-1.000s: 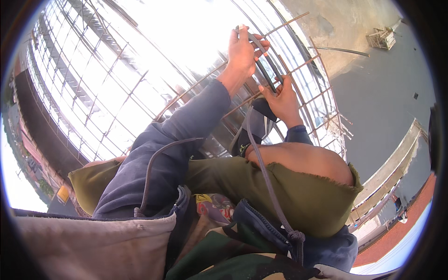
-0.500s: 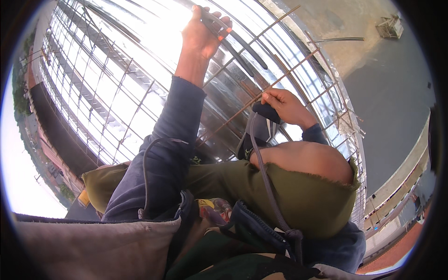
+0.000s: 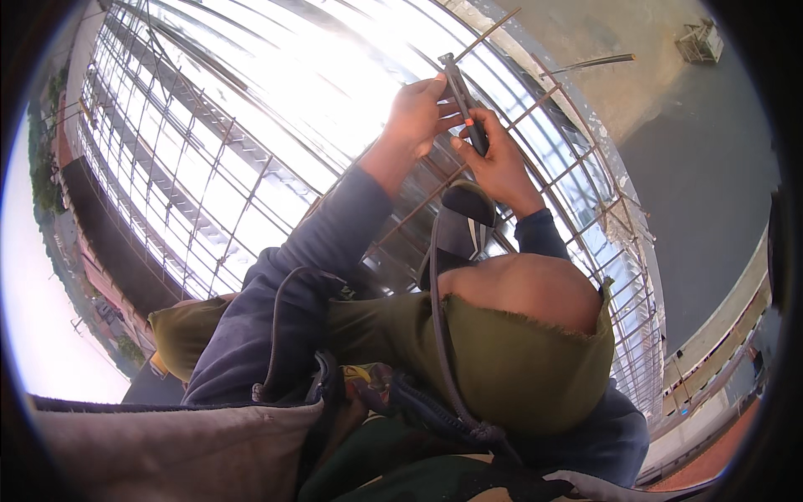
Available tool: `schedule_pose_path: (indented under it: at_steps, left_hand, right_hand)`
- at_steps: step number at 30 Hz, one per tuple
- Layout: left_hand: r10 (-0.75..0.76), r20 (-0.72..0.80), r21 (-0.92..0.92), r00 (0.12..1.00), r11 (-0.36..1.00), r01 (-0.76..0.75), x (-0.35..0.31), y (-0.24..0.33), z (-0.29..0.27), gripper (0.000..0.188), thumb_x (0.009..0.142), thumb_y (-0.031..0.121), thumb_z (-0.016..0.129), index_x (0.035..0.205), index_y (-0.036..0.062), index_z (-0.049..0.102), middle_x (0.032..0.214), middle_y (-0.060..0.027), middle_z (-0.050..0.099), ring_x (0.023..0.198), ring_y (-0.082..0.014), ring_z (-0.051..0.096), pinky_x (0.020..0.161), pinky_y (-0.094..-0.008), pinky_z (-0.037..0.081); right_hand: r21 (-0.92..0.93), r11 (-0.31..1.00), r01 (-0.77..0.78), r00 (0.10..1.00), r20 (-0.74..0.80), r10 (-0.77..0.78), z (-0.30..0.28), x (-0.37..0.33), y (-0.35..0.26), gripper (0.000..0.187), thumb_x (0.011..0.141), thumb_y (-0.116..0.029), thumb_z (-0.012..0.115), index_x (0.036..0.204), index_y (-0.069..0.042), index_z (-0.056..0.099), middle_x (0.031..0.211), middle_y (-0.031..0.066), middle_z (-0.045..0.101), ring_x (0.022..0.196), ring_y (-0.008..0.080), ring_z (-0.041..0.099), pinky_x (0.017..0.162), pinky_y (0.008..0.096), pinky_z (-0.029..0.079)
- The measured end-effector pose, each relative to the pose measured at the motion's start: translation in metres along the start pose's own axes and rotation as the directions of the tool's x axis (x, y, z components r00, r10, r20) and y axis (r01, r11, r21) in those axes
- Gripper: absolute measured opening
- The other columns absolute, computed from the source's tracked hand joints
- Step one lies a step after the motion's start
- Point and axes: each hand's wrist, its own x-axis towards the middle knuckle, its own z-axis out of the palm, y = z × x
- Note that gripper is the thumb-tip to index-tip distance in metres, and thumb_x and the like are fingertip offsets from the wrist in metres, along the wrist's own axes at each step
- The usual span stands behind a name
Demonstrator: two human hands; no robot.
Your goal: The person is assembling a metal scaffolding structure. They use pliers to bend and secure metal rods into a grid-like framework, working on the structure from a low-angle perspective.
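A pair of dark end-cutting pincers is held between my two hands above the rebar grid. Their blunt head points up and away. My right hand is wrapped around the dark handles. My left hand has its fingertips against the upper part of the pincers, and its palm is partly lit out by glare. Under the hands run thin brown reinforcing bars, crossing over shiny metal sheeting. Just below my right hand is a dark shoe on my foot.
The rebar grid spreads left over glaring sheet metal. On the right, the deck edge drops to a grey ground far below. A crate-like frame stands down there. A grey cord hangs from my clothing past my bent knee.
My left hand has come down and right toward my right hand. The pincers have swung more upright, and my right hand has risen from beside the shoe and taken hold of their handles.
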Motion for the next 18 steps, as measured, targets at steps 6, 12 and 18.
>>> schedule_pose_path:
  at_steps: [6,12,18]
  left_hand:
    - [0.055,-0.132,0.276,0.99,0.961,-0.017,0.002,-0.008,-0.032,0.024,0.114,0.025,0.057,0.108,0.0046,0.068,0.095,-0.0038,0.07,0.07,-0.0101,0.06,0.063,-0.0266,0.044]
    - [0.031,-0.149,0.471,0.988,0.881,0.043,-0.018,-0.026,-0.068,0.021,0.113,0.022,0.055,0.108,0.0036,0.063,0.08,-0.0006,0.057,0.064,-0.0103,0.052,0.06,-0.0279,0.043]
    - [0.094,-0.118,0.46,0.989,0.887,-0.03,-0.059,-0.016,-0.091,0.026,0.117,0.026,0.053,0.113,0.0022,0.063,0.083,-0.0042,0.063,0.065,-0.013,0.059,0.06,-0.0292,0.049]
  right_hand:
    - [0.278,0.901,-0.332,0.935,0.221,0.277,-0.009,-0.002,0.001,0.05,0.108,-0.032,0.072,0.147,-0.008,0.053,0.128,0.0165,0.068,0.12,0.0279,0.067,0.104,0.0425,0.052]
    - [-0.086,0.994,-0.074,0.977,0.193,0.09,0.01,-0.001,0.003,0.038,0.109,-0.02,0.061,0.143,-0.009,0.046,0.126,0.0251,0.067,0.116,0.038,0.071,0.101,0.0459,0.053]
    - [-0.377,0.925,-0.038,0.997,0.046,0.06,-0.006,0.014,0.002,0.034,0.1,-0.008,0.059,0.133,-0.009,0.051,0.128,0.0158,0.068,0.123,0.0377,0.068,0.1,0.0528,0.051]
